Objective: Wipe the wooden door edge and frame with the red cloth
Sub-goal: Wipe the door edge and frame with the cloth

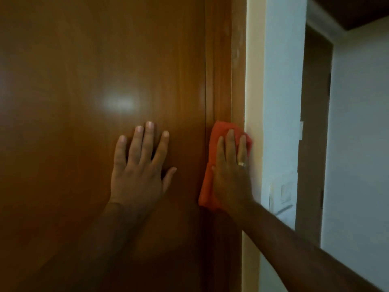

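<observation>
A glossy brown wooden door [88, 70] fills the left of the head view. Its right edge meets the wooden frame [223, 60] along a dark vertical seam. My left hand [139, 167] lies flat on the door face, fingers spread, holding nothing. My right hand [231, 171], with a ring on one finger, presses the red cloth [214, 140] flat against the frame just right of the seam. The cloth shows above the fingertips and along the hand's left side; the part under the palm is hidden.
A cream wall strip [253, 81] borders the frame on the right, then a pale blue wall [282, 91] with a light switch plate [282, 192]. Further right stands a second dark doorway [315, 102] in a white wall.
</observation>
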### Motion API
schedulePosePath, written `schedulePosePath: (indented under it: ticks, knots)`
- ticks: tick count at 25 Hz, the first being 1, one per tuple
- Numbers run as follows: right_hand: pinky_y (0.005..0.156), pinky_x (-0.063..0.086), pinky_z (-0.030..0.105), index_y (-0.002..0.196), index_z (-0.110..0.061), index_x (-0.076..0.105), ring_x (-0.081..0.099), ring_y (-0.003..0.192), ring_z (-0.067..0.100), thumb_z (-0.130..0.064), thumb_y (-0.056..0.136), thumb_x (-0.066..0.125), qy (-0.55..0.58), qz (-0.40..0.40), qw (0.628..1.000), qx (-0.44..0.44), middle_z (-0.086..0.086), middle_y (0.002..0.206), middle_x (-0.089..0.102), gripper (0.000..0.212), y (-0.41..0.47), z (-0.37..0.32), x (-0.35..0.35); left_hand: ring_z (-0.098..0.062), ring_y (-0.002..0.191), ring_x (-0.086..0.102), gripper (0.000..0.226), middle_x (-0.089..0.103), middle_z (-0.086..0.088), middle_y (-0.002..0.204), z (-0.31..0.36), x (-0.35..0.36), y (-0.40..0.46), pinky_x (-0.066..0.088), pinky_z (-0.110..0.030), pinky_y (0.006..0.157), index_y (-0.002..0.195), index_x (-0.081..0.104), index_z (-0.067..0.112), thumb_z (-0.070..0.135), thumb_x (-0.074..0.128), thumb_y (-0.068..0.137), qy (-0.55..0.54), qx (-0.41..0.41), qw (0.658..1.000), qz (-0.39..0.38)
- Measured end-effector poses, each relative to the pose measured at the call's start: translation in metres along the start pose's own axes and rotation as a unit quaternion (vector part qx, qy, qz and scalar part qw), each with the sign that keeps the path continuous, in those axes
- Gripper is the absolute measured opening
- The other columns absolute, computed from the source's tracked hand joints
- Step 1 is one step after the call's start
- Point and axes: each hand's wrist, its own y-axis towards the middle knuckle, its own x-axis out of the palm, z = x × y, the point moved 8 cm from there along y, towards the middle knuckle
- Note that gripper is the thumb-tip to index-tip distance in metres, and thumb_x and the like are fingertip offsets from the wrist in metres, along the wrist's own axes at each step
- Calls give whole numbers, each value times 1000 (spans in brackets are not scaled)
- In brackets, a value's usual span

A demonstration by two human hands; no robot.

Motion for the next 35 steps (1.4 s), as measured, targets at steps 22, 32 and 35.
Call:
schedulePosePath:
  ticks: [22,32,35]
  knots:
    - [114,7,48,157,-13,-4,-10,149,39,-44,97,46,37,-4,999,-9,12,161,-20,84,225,37,-59,-42,150,22,95,27,-22,161,-126,-51,199,13,-66,116,155,33,19,80,13,85,76,30,994,72]
    - [118,3,50,156,-10,-8,-9,149,39,-31,96,56,84,37,995,37,18,164,-13,91,386,58,-87,-41,150,19,104,21,-19,164,-185,-66,262,15,-63,116,158,20,29,89,2,75,125,-48,982,133]
    - [122,11,48,156,-7,-2,8,150,37,-22,95,57,195,67,975,82,17,165,2,85,461,71,-113,-43,145,30,98,35,-21,159,-188,-70,260,22,-64,112,154,35,27,87,15,79,121,-39,982,141]
